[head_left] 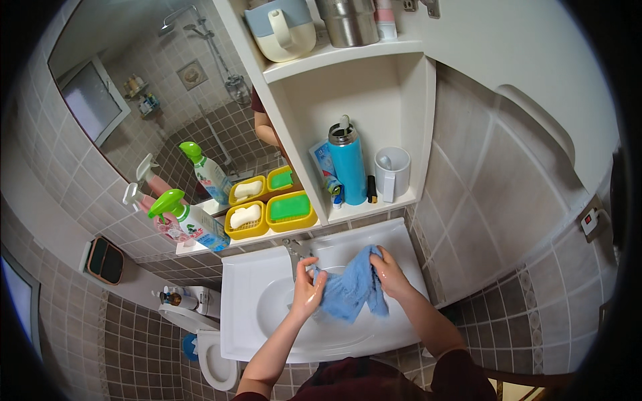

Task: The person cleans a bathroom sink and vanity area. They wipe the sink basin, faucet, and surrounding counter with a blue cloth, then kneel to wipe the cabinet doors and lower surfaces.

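A damp-looking light blue washcloth [349,289] is held up over the white washbasin [242,314], bunched and hanging in folds between my hands. My right hand [392,274] grips its upper right part, with the thumb and fingers closed on the fabric. At the cloth's left end is my left hand [307,289], its fingers curled and the thumb toward the cloth; the wet skin shines. Just behind my left hand stands a metal faucet [294,252], partly hidden by the fingers. The lower folds of the cloth hang above the bowl.
Along the ledge behind the basin stand a green-topped spray bottle [200,224], a pink spray bottle [167,224] and yellow soap boxes [292,212]. The shelf above holds a blue flask [348,167] and a white mug [392,175]. An open cabinet door [528,60] juts out at right; a toilet [215,361] stands left.
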Tool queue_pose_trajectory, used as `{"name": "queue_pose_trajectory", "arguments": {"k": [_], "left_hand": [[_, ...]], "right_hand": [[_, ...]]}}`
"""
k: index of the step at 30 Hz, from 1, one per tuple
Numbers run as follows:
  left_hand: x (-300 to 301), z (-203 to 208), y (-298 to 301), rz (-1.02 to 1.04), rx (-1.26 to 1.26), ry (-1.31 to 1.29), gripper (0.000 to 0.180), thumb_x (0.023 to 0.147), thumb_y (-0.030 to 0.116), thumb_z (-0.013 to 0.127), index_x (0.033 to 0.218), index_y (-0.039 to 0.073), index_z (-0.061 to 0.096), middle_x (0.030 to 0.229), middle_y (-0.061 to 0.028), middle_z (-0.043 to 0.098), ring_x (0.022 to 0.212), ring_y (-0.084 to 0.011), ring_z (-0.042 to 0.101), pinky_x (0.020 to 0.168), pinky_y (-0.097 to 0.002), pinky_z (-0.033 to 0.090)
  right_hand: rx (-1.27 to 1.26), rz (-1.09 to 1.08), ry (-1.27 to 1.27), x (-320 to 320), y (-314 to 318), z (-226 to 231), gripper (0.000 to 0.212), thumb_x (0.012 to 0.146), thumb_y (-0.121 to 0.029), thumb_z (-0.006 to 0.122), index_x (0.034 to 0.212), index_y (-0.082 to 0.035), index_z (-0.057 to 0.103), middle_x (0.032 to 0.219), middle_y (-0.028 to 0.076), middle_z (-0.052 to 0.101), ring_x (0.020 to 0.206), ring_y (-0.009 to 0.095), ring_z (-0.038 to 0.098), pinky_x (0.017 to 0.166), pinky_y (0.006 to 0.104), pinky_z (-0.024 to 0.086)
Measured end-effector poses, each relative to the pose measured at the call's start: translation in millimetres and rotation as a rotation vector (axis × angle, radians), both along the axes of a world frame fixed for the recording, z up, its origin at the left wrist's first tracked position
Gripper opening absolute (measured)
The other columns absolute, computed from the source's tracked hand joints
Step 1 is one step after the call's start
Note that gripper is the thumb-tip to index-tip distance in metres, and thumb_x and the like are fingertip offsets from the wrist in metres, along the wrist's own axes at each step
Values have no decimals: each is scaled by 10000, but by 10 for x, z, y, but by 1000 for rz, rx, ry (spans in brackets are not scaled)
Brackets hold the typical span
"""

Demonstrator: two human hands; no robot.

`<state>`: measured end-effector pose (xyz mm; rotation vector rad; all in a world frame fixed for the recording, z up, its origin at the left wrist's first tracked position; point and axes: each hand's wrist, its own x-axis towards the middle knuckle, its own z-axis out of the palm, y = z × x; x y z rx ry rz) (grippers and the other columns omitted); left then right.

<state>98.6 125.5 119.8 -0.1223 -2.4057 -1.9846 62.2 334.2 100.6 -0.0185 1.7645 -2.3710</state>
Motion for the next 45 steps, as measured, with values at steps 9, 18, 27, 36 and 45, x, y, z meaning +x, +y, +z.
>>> {"name": "queue_pose_trajectory", "arguments": {"k": [9, 18, 27, 36, 45], "left_hand": [[-262, 759, 193, 2, 515, 303, 716, 937, 352, 493, 1441, 32, 98, 1422, -123, 275, 1276, -234, 326, 1060, -361, 260], [-677, 1398, 208, 217, -109, 598, 423, 872, 10, 423, 1286, -29, 348, 1192, -150, 461, 1095, -219, 458, 965, -305, 339], [-330, -139, 340, 203, -159, 249, 442, 843, -54, 407, 1273, -25, 312, 1135, -171, 479, 1048, -238, 483, 923, -321, 375], [-504, -381, 502, -133, -356, 290, 482, 852, 1, 527, 1288, -27, 323, 1091, -189, 517, 931, -258, 573, 769, -359, 494], [-886, 511, 470, 78, -646, 643, 429, 789, 46, 626, 1174, -31, 453, 1082, -210, 524, 870, -354, 563, 716, -386, 496]], "right_hand": [[-173, -153, 750, -379, -656, 1756, 301, 858, -79, 568, 1132, -20, 457, 1026, 76, 524, 960, 142, 504, 850, 296, 418], [553, -599, 1012, -1008, -1091, 1936, 325, 763, 32, 577, 1070, 6, 472, 1076, 187, 540, 992, 374, 507, 861, 423, 410], [701, -411, 837, -679, -942, 219, 116, 864, -50, 463, 969, -6, 485, 1267, 177, 478, 1115, 356, 450, 903, 407, 422], [1010, -470, 906, -677, -295, -12, 102, 802, -63, 524, 895, -26, 505, 1274, 96, 511, 978, 300, 508, 820, 373, 472], [947, -450, 907, -758, -497, 17, 206, 733, 23, 569, 923, -15, 502, 1240, 134, 522, 940, 324, 516, 805, 391, 470]]}}
